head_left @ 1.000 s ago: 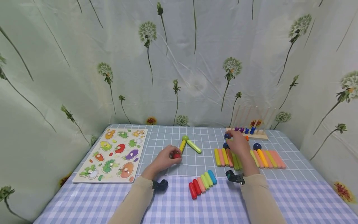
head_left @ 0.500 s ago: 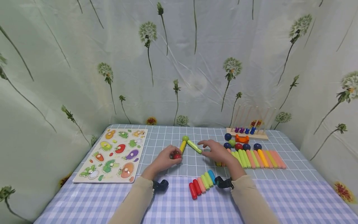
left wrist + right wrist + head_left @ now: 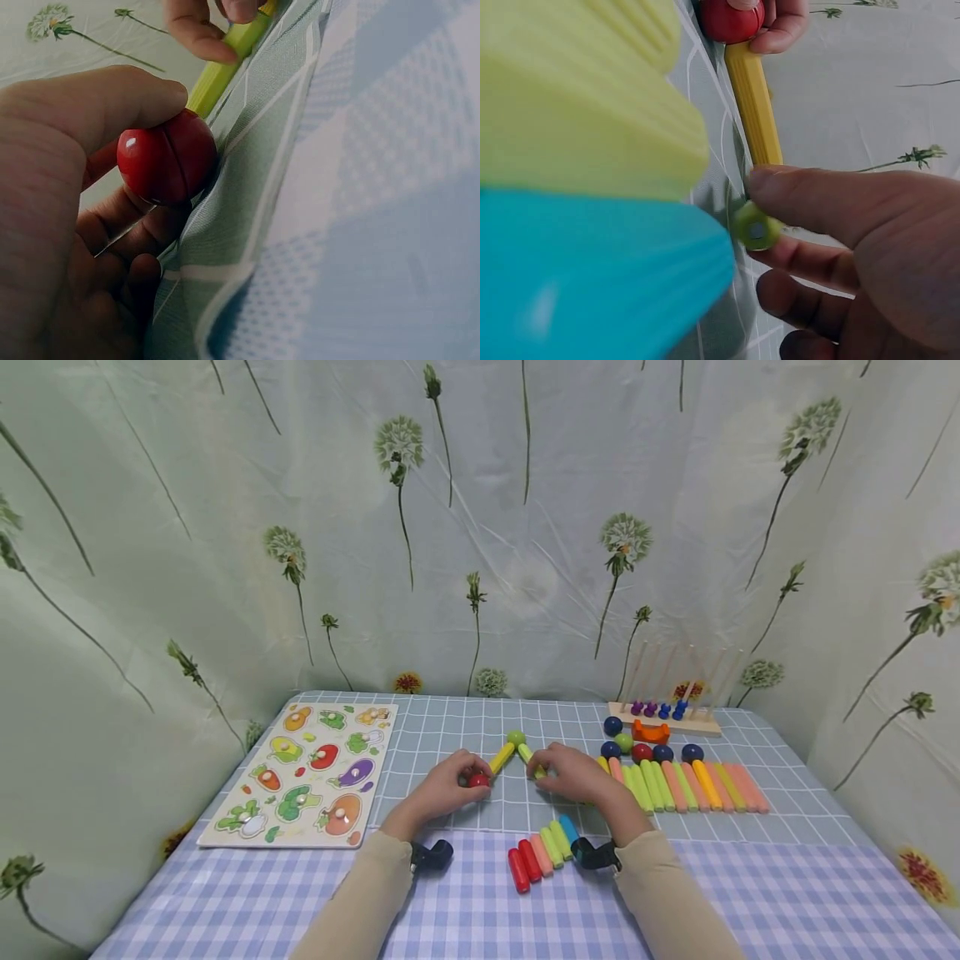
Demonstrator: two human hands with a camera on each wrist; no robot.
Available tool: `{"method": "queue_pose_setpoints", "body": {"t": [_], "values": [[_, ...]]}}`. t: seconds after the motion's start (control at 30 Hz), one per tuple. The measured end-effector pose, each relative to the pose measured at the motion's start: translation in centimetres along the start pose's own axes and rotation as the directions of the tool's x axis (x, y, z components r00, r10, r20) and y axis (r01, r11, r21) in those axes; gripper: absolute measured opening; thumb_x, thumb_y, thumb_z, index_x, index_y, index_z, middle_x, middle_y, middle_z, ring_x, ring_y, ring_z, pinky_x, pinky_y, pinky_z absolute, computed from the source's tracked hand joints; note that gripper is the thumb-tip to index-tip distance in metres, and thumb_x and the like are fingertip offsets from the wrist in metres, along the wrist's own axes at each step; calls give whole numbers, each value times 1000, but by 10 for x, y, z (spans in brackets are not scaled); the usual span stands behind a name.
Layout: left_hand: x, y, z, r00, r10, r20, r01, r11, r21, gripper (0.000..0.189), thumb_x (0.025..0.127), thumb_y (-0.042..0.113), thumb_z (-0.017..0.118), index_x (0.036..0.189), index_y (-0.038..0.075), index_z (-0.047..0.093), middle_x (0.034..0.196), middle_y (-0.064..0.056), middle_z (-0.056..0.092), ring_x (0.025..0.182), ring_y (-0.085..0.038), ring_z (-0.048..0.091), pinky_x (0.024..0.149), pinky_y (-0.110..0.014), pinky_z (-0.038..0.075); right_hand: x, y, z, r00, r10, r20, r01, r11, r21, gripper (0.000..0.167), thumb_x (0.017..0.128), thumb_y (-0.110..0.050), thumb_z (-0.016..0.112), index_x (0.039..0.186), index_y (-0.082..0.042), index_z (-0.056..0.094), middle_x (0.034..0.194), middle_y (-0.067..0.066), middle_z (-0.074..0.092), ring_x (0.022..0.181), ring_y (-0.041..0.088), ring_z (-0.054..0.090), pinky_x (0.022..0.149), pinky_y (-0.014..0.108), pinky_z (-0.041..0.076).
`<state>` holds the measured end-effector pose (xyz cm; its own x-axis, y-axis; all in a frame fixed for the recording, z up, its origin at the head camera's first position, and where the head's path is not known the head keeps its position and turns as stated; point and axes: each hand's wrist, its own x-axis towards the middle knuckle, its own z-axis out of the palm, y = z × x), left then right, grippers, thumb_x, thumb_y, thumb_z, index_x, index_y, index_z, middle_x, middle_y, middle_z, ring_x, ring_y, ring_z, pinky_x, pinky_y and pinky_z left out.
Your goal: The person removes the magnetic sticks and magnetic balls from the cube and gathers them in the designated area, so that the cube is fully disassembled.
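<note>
My left hand (image 3: 447, 783) pinches a red ball (image 3: 169, 159) between thumb and fingers, low over the grey gridded cloth. A yellow stick (image 3: 754, 105) runs from that ball to a green ball (image 3: 516, 737) farther back. From the green ball, a light green stick (image 3: 527, 754) slants toward me, forming an upside-down V with the yellow one. Thumb and fingers of my right hand (image 3: 573, 774) grip this green stick near its front end. A grey disc shows in the stick's end in the right wrist view.
Short coloured sticks (image 3: 540, 853) lie in front. Right of my right hand stand a row of long sticks (image 3: 675, 785), several balls (image 3: 642, 752), an orange arch-shaped piece (image 3: 650, 732) and a peg rack (image 3: 701, 724). A vegetable puzzle board (image 3: 300, 842) lies left.
My right hand has come left from the dark blue balls and taken hold of the light green stick. The green ball and both sticks have swung rightward; my left hand stays at the red ball.
</note>
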<state>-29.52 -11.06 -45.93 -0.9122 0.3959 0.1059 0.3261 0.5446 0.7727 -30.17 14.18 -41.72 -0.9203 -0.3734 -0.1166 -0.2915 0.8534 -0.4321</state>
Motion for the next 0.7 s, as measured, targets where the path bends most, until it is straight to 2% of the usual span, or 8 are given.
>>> {"method": "queue_pose_setpoints", "body": {"t": [0.13, 0.3, 0.47, 0.7], "values": [[0, 1, 0, 1000, -11, -3, 11, 1000, -7, 20, 85, 23, 77, 103, 25, 68, 98, 3, 58, 89, -13, 56, 79, -30, 46, 2, 1, 0, 998, 16, -56, -13, 999, 39, 15, 90, -20, 71, 104, -24, 66, 104, 1, 62, 90, 18, 55, 81, 34, 52], [-1, 2, -1, 1000, 3, -5, -3, 1000, -12, 21, 85, 22, 77, 104, 23, 69, 99, 1, 59, 89, -14, 56, 78, -30, 47, 2, -1, -3, 989, 64, -135, -51, 994, 99, 33, 90, -19, 71, 121, -20, 60, 105, 5, 64, 88, 20, 56, 81, 35, 54], [-1, 2, -1, 1000, 6, -10, -6, 1000, -16, 21, 85, 23, 77, 104, 22, 69, 99, 0, 59, 89, -14, 55, 79, -30, 46, -1, -3, -4, 986, 77, -146, -72, 997, 34, 48, 90, -22, 70, 136, -21, 59, 107, 5, 66, 87, 19, 55, 78, 35, 53], [0, -1, 0, 1000, 17, -9, -18, 1000, -4, 20, 85, 22, 77, 104, 23, 69, 99, 2, 59, 88, -12, 56, 78, -29, 47, -3, -1, -2, 989, 74, -130, -80, 996, -48, 43, 91, -25, 69, 134, -25, 64, 117, 4, 68, 89, 18, 57, 80, 35, 54]]}}
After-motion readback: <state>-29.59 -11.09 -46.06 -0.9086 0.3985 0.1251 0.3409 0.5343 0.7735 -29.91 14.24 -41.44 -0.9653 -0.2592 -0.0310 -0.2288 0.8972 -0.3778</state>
